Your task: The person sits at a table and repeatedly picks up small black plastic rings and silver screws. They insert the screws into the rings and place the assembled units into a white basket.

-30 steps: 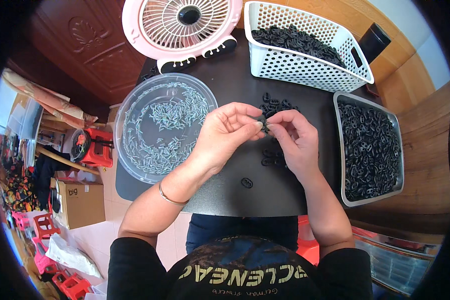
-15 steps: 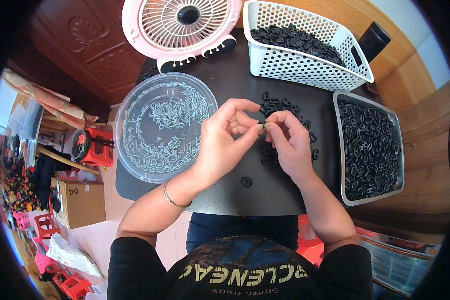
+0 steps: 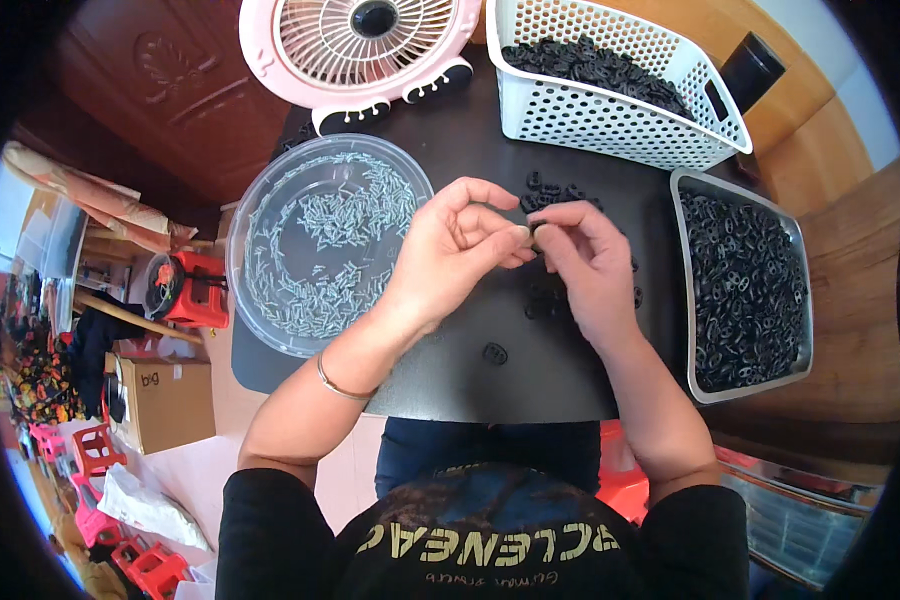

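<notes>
My left hand (image 3: 457, 252) and my right hand (image 3: 588, 266) meet fingertip to fingertip above the black table (image 3: 450, 370). Between them they pinch one small black plastic part (image 3: 533, 235), mostly hidden by the fingers. Several loose black parts (image 3: 555, 190) lie on the table just beyond and under my right hand, and a single one (image 3: 495, 353) lies nearer me. A clear round bowl (image 3: 270, 200) with several small pale pins sits to the left of my left hand.
A grey metal tray (image 3: 685, 200) full of black parts stands at the right. A white perforated basket (image 3: 620, 125) with more black parts is at the back right. A pink fan (image 3: 360, 45) lies at the back. Red stools and a cardboard box sit on the floor at left.
Both hands stayed together over the table's middle, shifting slightly toward me. The fingers have closed more tightly around the small black part.
</notes>
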Demonstrator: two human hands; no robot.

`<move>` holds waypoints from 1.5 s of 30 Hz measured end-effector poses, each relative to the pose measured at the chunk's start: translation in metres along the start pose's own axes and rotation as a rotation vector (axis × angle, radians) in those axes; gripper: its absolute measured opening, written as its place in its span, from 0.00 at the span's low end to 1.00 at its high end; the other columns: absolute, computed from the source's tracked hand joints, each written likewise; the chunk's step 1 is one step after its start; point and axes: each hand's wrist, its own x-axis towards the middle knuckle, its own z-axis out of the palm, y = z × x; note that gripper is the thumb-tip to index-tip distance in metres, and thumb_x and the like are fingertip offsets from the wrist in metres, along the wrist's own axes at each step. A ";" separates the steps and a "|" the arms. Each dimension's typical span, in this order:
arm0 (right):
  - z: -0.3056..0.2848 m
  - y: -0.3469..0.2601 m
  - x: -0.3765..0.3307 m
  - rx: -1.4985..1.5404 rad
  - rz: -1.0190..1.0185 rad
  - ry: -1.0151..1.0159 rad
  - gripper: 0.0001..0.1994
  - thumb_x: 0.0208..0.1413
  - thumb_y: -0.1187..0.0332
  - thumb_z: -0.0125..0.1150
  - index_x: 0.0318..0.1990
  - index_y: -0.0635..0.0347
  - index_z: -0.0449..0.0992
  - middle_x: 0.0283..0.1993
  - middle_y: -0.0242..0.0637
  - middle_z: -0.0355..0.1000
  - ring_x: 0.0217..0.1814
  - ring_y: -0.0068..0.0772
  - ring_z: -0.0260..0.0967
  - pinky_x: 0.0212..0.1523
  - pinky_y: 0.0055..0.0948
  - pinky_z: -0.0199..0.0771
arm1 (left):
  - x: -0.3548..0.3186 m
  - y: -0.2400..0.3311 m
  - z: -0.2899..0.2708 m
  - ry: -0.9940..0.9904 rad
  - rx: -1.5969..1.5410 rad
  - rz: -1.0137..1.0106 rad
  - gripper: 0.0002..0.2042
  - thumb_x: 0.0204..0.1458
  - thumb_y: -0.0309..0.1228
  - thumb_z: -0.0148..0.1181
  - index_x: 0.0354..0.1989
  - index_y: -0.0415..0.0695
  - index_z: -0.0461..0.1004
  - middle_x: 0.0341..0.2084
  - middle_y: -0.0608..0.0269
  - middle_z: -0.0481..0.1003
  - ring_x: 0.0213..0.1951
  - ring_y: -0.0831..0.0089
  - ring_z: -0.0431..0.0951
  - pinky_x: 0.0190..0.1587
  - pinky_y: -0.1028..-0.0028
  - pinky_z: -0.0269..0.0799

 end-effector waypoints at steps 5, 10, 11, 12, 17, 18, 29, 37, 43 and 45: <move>-0.006 -0.005 0.003 0.109 0.064 0.148 0.06 0.53 0.72 0.53 0.37 0.63 0.70 0.36 0.34 0.71 0.37 0.21 0.69 0.35 0.18 0.67 | -0.004 0.022 -0.011 -0.467 0.615 -0.066 0.09 0.41 0.23 0.62 0.32 0.38 0.70 0.25 0.67 0.73 0.26 0.82 0.72 0.28 0.82 0.67; -0.006 -0.001 0.005 0.079 0.035 0.154 0.08 0.53 0.73 0.52 0.40 0.63 0.70 0.34 0.33 0.70 0.37 0.21 0.69 0.36 0.18 0.67 | -0.009 0.020 -0.008 -0.781 0.935 0.058 0.13 0.34 0.27 0.64 0.31 0.42 0.71 0.22 0.61 0.69 0.25 0.66 0.71 0.26 0.70 0.66; -0.006 0.000 0.005 0.049 0.028 0.157 0.08 0.53 0.74 0.52 0.41 0.63 0.70 0.34 0.32 0.69 0.37 0.21 0.69 0.36 0.18 0.67 | -0.009 0.018 -0.009 -0.788 0.948 0.068 0.12 0.35 0.28 0.64 0.30 0.42 0.71 0.21 0.61 0.69 0.25 0.66 0.71 0.27 0.70 0.66; -0.005 0.000 0.005 0.018 0.021 0.159 0.08 0.53 0.74 0.52 0.41 0.64 0.70 0.33 0.32 0.69 0.37 0.20 0.68 0.37 0.18 0.67 | -0.010 0.013 -0.011 -0.794 0.960 0.079 0.11 0.35 0.28 0.63 0.29 0.42 0.71 0.21 0.61 0.69 0.25 0.65 0.71 0.27 0.69 0.66; -0.003 -0.004 0.009 0.052 -0.014 0.107 0.09 0.52 0.76 0.52 0.41 0.64 0.70 0.34 0.31 0.68 0.36 0.18 0.67 0.39 0.18 0.67 | -0.012 0.012 -0.011 -0.804 0.993 0.097 0.08 0.36 0.28 0.62 0.24 0.42 0.70 0.21 0.62 0.69 0.27 0.63 0.72 0.28 0.67 0.65; -0.003 -0.006 0.011 0.049 -0.007 0.087 0.09 0.52 0.77 0.52 0.41 0.64 0.70 0.34 0.31 0.68 0.35 0.18 0.67 0.39 0.18 0.68 | -0.012 0.012 -0.010 -0.800 0.983 0.096 0.07 0.36 0.28 0.61 0.22 0.41 0.70 0.21 0.61 0.69 0.27 0.62 0.72 0.28 0.67 0.65; 0.003 -0.002 0.020 0.026 -0.024 0.115 0.08 0.52 0.78 0.51 0.41 0.64 0.71 0.34 0.31 0.69 0.35 0.18 0.67 0.36 0.17 0.68 | -0.009 0.026 -0.004 -0.536 0.595 0.083 0.05 0.41 0.19 0.59 0.27 0.38 0.71 0.24 0.64 0.70 0.27 0.78 0.75 0.27 0.80 0.70; 0.004 -0.005 0.015 0.092 0.046 0.089 0.06 0.50 0.77 0.55 0.37 0.64 0.71 0.34 0.30 0.69 0.34 0.16 0.67 0.36 0.16 0.67 | 0.001 0.019 -0.015 -0.135 0.064 0.016 0.10 0.44 0.17 0.57 0.36 0.37 0.69 0.24 0.66 0.73 0.28 0.81 0.75 0.31 0.84 0.71; 0.004 -0.004 0.012 0.164 0.029 0.007 0.09 0.50 0.77 0.56 0.40 0.64 0.72 0.35 0.31 0.70 0.36 0.17 0.67 0.38 0.17 0.67 | 0.003 0.018 -0.022 -0.087 0.071 0.003 0.07 0.47 0.20 0.56 0.35 0.37 0.69 0.26 0.64 0.74 0.29 0.81 0.75 0.33 0.82 0.71; 0.004 -0.006 0.012 0.143 0.053 -0.013 0.08 0.50 0.77 0.56 0.39 0.63 0.71 0.34 0.31 0.70 0.36 0.17 0.67 0.38 0.17 0.67 | 0.003 0.018 -0.021 -0.059 0.048 0.006 0.06 0.47 0.20 0.56 0.35 0.37 0.69 0.27 0.64 0.74 0.30 0.81 0.74 0.34 0.82 0.70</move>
